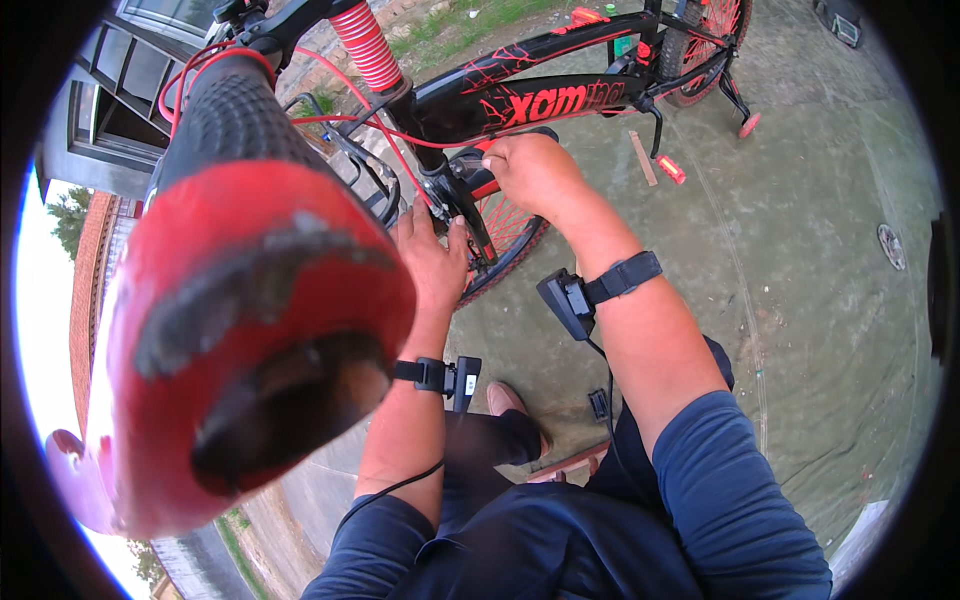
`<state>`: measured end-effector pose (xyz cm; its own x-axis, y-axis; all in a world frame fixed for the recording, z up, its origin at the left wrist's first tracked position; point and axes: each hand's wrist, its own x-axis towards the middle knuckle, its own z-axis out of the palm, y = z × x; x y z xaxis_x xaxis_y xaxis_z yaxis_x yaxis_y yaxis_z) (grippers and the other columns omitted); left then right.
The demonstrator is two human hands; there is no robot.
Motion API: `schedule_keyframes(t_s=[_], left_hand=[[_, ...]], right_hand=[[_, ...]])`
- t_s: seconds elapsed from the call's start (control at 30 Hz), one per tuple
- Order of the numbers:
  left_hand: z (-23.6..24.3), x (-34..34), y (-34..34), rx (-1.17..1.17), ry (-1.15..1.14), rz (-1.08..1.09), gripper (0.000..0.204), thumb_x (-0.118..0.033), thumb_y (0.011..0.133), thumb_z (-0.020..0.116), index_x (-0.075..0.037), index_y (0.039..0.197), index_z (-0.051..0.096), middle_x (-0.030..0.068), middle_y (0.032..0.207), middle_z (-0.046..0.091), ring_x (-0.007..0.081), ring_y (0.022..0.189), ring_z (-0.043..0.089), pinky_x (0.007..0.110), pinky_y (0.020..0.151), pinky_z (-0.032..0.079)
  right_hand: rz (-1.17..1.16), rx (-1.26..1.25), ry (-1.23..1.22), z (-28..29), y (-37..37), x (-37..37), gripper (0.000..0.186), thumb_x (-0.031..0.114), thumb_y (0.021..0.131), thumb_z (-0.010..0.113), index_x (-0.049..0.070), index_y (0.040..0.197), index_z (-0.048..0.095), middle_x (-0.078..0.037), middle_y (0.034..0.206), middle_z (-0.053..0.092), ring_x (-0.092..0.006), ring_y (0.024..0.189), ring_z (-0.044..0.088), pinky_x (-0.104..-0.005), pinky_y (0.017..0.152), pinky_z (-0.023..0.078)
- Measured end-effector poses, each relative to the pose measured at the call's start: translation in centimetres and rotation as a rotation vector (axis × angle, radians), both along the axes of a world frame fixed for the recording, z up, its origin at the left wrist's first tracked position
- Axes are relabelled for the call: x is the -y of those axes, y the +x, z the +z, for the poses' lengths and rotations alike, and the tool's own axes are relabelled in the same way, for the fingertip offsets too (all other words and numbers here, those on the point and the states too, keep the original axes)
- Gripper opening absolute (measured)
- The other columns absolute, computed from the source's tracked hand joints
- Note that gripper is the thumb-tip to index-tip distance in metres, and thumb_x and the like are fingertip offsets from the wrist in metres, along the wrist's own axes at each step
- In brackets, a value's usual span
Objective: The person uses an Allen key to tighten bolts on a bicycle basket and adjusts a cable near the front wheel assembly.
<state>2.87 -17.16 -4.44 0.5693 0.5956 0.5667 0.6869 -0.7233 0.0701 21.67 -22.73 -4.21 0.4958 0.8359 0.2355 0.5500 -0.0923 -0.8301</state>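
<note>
Left hand (434,262): fingers partly spread at the bicycle's (465,105) front brake (439,198); grip indeterminable. Right hand (532,174): fingers curled near the fork (483,238); held item indeterminable.

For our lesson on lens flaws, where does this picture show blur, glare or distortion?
Head view, blur: red handlebar end soft, bicycle frame sharper; head view, glare: sky at left washed out white; head view, distortion: pale ground line appears bowed.
</note>
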Motion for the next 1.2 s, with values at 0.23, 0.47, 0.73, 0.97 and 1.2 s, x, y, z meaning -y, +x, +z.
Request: schedule_keyframes(t_s=[0.23,0.47,0.73,0.97,1.2], left_hand=[[-0.1,0.2,0.3,0.028,-0.010,0.055,0.059,-0.032,0.086,0.067,0.005,0.129,0.052,0.0237,0.116,0.060,0.0415,0.107,0.055,0.049,0.092,0.045],[-0.2,0.1,0.5,-0.032,0.108,0.043,0.058,-0.032,0.086,0.067,0.006,0.128,0.053,0.0235,0.113,0.060,0.0415,0.106,0.055,0.049,0.092,0.045],[0.9,0.5,0.7,-0.075,0.017,0.065,0.055,-0.031,0.086,0.065,0.007,0.125,0.054,0.0231,0.111,0.060,0.0410,0.105,0.055,0.048,0.093,0.045],[0.9,0.7,0.9,-0.074,-0.008,0.057,0.055,-0.031,0.086,0.065,0.006,0.125,0.054,0.0230,0.112,0.060,0.0406,0.106,0.055,0.048,0.092,0.045],[0.4,0.3,0.3,-0.024,0.064,0.110,0.055,-0.032,0.086,0.065,0.006,0.125,0.055,0.0229,0.112,0.060,0.0404,0.106,0.055,0.048,0.092,0.045]], right_hand=[[-0.014,0.004,0.025,0.4,-0.7,-0.8,0.024,0.024,0.091,0.059,0.006,0.098,0.072,-0.019,0.092,0.069,-0.0380,0.089,0.065,-0.0467,0.080,0.051],[-0.009,0.030,0.004,0.3,-0.6,-0.5,0.020,0.023,0.088,0.060,0.008,0.093,0.073,-0.018,0.089,0.070,-0.0392,0.087,0.066,-0.0491,0.078,0.051],[0.059,0.116,-0.295,-0.4,-3.2,0.6,0.024,0.025,0.092,0.058,0.006,0.097,0.071,-0.018,0.092,0.071,-0.0379,0.090,0.067,-0.0484,0.080,0.053],[-0.047,0.127,-0.127,0.3,-0.8,0.3,0.021,0.026,0.089,0.059,0.011,0.095,0.073,-0.015,0.091,0.071,-0.0365,0.088,0.068,-0.0479,0.078,0.054],[-0.045,0.099,0.072,0.6,-1.4,-0.9,0.022,0.026,0.085,0.060,0.009,0.086,0.074,-0.017,0.085,0.070,-0.0378,0.083,0.067,-0.0487,0.076,0.053]])
